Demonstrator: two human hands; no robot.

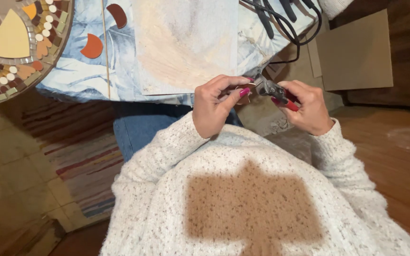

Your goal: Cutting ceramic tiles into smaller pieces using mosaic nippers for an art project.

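My left hand [217, 102] pinches a small brown tile piece [244, 98] between thumb and fingertips, just off the table's front edge. My right hand [307, 106] grips red-handled tile nippers [274, 90], whose metal jaws point left and meet the edge of the tile piece. Both hands hover above my lap, over a speckled white sweater [243, 199]. Most of the tile piece is hidden behind my fingers.
A round mosaic panel [17, 45] lies at the table's left. Two loose curved brown tiles [92, 46] rest on the blue leaf-patterned table cover [77, 76] beside a pale board [186, 42]. Black cables [285, 21] lie at the back right. A striped rug [84, 161] covers the floor; cardboard [357, 52] leans on the right.
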